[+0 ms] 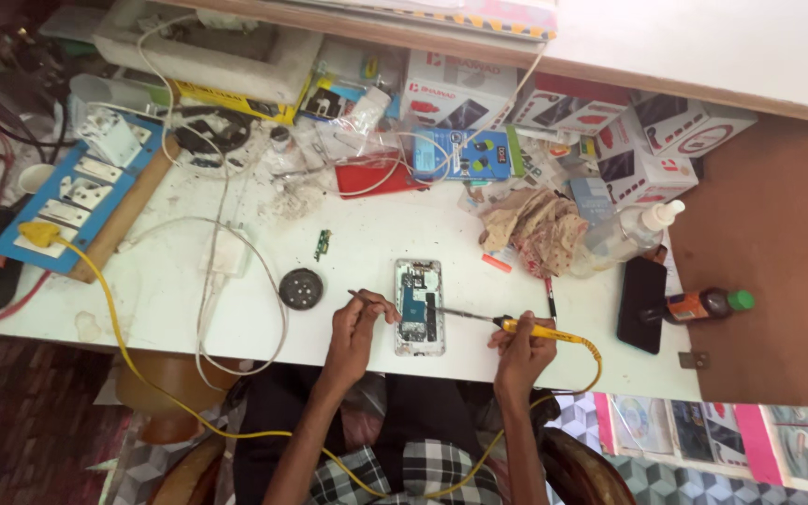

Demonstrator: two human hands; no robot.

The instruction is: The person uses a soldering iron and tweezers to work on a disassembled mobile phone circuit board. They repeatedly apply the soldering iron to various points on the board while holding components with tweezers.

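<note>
Two tools are being worked over an opened phone (419, 307) between the hands: yellow soldering iron (526, 328) pinched in right hand (523, 351), thin probe (367, 298) in left hand (359, 327). Exposed board likely fragile; edges safest.

free: bare tabletop (264, 327) left | blocked: rag (537, 227) (crumpled), boxes (610, 131) behind

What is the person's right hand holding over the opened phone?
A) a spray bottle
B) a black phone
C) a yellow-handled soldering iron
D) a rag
C: the right hand grips a yellow-handled soldering iron, its metal tip reaching to the opened phone.
</note>
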